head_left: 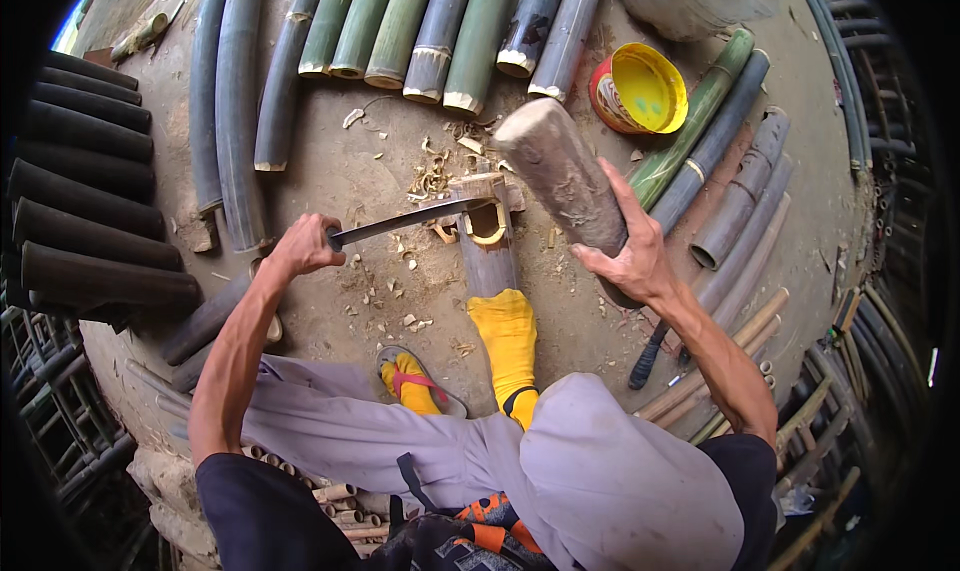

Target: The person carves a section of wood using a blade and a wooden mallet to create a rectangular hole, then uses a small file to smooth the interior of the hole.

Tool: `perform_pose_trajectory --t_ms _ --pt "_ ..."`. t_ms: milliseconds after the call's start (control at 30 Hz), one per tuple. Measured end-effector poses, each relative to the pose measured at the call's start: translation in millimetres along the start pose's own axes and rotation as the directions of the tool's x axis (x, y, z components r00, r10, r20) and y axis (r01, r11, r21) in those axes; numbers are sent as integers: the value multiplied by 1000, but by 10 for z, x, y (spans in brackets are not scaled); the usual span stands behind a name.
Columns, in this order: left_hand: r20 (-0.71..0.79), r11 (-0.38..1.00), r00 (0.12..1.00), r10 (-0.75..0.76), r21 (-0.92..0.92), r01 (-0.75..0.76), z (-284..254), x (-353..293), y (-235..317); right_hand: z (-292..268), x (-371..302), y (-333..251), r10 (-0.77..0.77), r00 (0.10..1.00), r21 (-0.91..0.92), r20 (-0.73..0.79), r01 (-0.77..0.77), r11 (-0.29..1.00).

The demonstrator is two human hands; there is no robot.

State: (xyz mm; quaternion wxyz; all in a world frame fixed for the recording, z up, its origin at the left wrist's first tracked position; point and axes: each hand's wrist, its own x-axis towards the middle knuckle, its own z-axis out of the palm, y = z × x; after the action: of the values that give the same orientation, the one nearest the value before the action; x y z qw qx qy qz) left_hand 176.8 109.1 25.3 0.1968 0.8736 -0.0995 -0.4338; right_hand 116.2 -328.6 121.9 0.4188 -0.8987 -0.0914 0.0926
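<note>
My left hand [305,245] is closed round the handle of a long-bladed knife [405,220]. Its dark blade reaches right, and the tip end lies at a squarish opening cut in the upper side of a bamboo piece [490,269]. My foot in a yellow sock [505,333] rests on the near end of that piece. In my right hand [640,256] is a thick, short wooden log [562,176], tilted and raised to the right of the bamboo. Its pale worn end points away to the upper left. Curled shavings [432,176] lie beside the cut piece.
Several bamboo poles [400,31] lie in a row at the far side. A yellow-and-red bucket [640,89] stands at the right, near more poles [690,131]. Dark bamboo tubes [90,211] are stacked at the left. A dark-handled tool [648,359] lies near my right forearm.
</note>
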Motion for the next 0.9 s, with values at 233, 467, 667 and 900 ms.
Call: perform_pose_trajectory --t_ms 233,467,667,900 --pt "81 996 994 -67 72 61 -31 88 47 366 337 -59 130 884 -305 449 15 952" --pt "88 993 993 -73 100 64 -93 70 84 412 407 -189 -111 979 -61 173 123 991" --pt "-303 968 938 168 229 -100 303 -343 -29 323 60 102 104 938 -152 331 -56 987" --pt "-106 997 991 81 14 -80 155 -51 188 -110 88 98 228 967 117 -118 -214 970"
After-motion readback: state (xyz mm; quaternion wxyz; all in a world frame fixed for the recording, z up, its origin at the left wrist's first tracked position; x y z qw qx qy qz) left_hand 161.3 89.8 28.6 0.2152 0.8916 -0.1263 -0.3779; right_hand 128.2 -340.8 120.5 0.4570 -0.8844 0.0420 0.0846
